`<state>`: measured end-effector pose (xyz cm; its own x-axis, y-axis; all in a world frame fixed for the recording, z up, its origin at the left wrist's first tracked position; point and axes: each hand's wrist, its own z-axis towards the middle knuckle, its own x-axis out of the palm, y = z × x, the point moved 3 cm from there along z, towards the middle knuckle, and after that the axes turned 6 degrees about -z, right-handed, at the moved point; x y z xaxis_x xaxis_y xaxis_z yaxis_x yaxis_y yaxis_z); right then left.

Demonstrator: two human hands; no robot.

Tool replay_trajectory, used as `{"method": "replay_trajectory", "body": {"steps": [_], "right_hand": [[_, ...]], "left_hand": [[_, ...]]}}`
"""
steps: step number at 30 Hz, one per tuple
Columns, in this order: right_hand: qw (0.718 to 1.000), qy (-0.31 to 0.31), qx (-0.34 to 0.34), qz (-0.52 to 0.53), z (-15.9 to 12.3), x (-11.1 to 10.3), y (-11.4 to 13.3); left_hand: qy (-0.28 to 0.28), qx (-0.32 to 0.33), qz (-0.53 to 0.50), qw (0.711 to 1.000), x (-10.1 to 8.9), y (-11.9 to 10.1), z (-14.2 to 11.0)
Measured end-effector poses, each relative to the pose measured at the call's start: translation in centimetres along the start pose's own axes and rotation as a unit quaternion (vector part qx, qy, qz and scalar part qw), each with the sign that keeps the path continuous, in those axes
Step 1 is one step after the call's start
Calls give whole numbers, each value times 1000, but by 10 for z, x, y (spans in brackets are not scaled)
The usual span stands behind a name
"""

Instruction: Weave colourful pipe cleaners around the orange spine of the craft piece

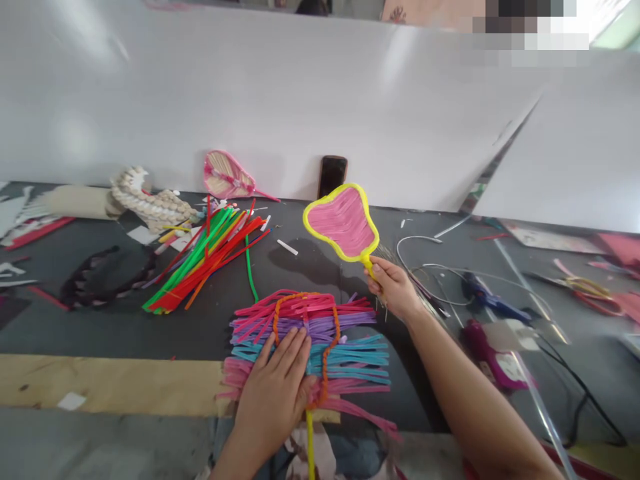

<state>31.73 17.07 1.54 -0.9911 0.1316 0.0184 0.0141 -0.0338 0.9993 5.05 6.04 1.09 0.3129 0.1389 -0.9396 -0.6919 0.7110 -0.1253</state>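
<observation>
My right hand (pixel 395 288) grips the yellow handle of a small hand fan (pixel 343 222), raised above the table. The fan has a pink ribbed face and a thick yellow rim. My left hand (pixel 280 373) lies flat with fingers stretched over rows of pipe cleaners (pixel 357 357) in pink, purple and blue. A twisted orange outline (pixel 326 363) curves across these rows, partly under the left hand. Below it a yellow stem (pixel 311 443) runs past the table's front edge.
A bundle of red and green pipe cleaners (pixel 210 263) lies left of centre. Behind, a pink leaf-shaped fan (pixel 227 177) and a phone (pixel 333 177) lean on the white partition (pixel 280 100). Scissors (pixel 583 287), a blue glue gun (pixel 495 300) and looped wire (pixel 400 250) are to the right.
</observation>
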Motion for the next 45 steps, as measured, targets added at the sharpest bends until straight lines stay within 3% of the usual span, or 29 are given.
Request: {"method": "replay_trajectory", "body": {"steps": [8, 14, 21, 32, 34, 37, 40, 45], "right_hand": [[1000, 29, -9, 5, -3, 5, -5], [998, 54, -13, 4, -9, 9, 0], [997, 81, -19, -3, -11, 11, 2], [997, 25, -38, -55, -5, 1, -4], [990, -12, -71, -125, -3, -5, -2], [942, -80, -155, -286, -1, -15, 6], [915, -103, -181, -345, 0, -20, 9], [983, -69, -66, -154, 2, -15, -2]], "left_hand": [[-7, -33, -20, 999, -1, -3, 0], [22, -10, -6, 1000, -3, -1, -1], [2, -35, -17, 999, -4, -4, -1], [26, -40, -34, 998, -3, -5, 0], [28, -37, -32, 998, -3, -5, 1], [37, -35, -29, 998, -3, -5, 1], [38, -35, -29, 998, -4, -6, 2], [36, -40, -26, 998, -4, -6, 1]]}}
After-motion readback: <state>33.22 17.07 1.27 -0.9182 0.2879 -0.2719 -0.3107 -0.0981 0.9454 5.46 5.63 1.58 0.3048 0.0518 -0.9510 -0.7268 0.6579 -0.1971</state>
